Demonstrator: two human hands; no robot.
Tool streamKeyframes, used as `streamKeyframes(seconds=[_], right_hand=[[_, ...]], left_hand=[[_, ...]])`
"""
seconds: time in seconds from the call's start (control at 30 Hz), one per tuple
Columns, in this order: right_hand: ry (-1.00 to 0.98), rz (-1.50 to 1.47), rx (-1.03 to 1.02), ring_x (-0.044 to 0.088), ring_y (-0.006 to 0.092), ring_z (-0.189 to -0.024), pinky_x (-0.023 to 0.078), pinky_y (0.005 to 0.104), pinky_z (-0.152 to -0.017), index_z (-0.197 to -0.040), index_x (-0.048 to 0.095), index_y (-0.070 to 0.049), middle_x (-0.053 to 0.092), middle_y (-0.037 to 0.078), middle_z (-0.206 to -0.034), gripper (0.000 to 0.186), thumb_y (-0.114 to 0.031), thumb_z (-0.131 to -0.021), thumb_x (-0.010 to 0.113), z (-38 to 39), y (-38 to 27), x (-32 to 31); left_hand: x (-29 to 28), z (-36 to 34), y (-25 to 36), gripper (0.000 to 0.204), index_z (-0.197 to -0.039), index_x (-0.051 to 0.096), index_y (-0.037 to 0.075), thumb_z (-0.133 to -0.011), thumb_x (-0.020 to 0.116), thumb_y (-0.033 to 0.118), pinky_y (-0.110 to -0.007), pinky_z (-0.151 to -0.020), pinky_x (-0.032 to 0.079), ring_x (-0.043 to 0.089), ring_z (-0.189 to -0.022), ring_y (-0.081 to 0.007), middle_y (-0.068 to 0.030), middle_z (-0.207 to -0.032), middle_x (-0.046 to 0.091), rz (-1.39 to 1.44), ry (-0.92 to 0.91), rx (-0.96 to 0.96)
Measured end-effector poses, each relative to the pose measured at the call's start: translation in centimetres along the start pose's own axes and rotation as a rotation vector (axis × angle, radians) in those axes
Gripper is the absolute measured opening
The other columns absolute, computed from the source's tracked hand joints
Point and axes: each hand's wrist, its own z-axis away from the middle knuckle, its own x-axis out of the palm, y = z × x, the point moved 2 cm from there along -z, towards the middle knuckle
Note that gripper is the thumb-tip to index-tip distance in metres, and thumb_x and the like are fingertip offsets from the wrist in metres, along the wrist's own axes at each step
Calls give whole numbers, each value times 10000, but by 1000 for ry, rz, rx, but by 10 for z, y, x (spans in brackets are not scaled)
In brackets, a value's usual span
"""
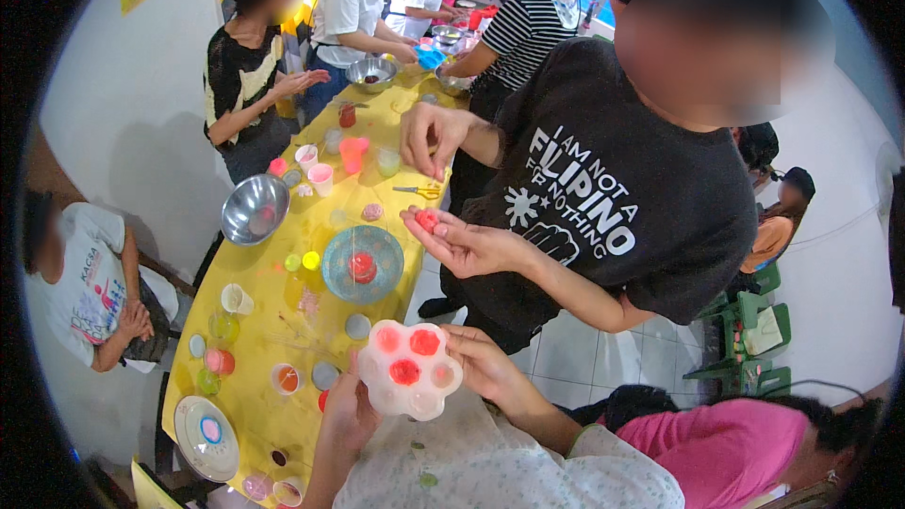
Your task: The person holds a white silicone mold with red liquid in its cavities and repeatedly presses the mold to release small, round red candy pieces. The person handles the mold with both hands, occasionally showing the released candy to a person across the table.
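A white, flower-shaped mold (385,372) is held up between my two hands, its round cups facing up. Red and pink filling sits in some cups, while others look pale. My left hand (351,413) grips its left rim, and my right hand (483,364) has its fingers closed on the right rim. Just beyond the mold, a patterned blue bowl (331,275) with a red lump (362,268) in it rests on the yellow-covered table (273,311). Across from me, a co-worker's open hand (467,243) carries a small red piece (427,220).
Left of my hands stand a cup of orange liquid (287,378), several jars and a white plate (200,457). A steel bowl (255,210), pink cups (320,179) and yellow-handled scissors (417,192) lie farther up. A person in black (603,170) stands close on the right; others work beyond.
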Motion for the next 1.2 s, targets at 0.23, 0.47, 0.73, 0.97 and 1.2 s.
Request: streamKeyframes(seconds=[0.23, 0.47, 0.73, 0.97, 1.2], right_hand=[[-17, -46, 0, 614, 143, -1006, 508, 292, -854, -1074, 556, -34, 625, 59, -1085, 189, -178, -969, 492, 22, 7, 9], [-20, -64, -57, 608, 184, -1048, 510, 342, -886, -1199, 501, -41, 594, 78, -1174, 294, -191, -946, 510, 44, 19, 1], [-4, -205, -22, 528, 247, -1187, 486, 436, -941, -1373, 380, -126, 491, 88, -1338, 451, -246, -954, 495, 65, 17, -2], [-42, -218, -117, 527, 294, -1179, 416, 475, -1003, -1293, 470, -27, 537, 152, -1293, 395, -252, -972, 427, 70, 13, -5], [52, -181, -144, 528, 294, -1174, 407, 470, -1013, -1291, 456, 6, 528, 161, -1298, 423, -271, -974, 418, 68, 2, -20]], left_hand=[[-8, 11, -12, 438, -1284, 461, 43, -1010, 345, 364, -414, -976, 450, 558, -1137, -222, -102, -1263, 555, 12, -91, -60], [10, 34, -17, 438, -1267, 481, 64, -986, 386, 385, -454, -906, 491, 565, -1114, -272, -112, -1241, 562, -823, -137, 330], [16, 34, -28, 539, -1360, 359, 58, -999, 296, 453, -511, -973, 455, 491, -1224, -264, -98, -1358, 449, -45, -284, -95], [-1, 48, -13, 678, -1434, 277, 99, -956, 263, 580, -551, -1016, 375, 422, -1274, -354, -157, -1425, 365, 115, -359, -105], [-7, 73, 11, 727, -1492, 165, 235, -910, 274, 659, -603, -1052, 272, 315, -1325, -442, -222, -1486, 263, 18, -321, 99]])
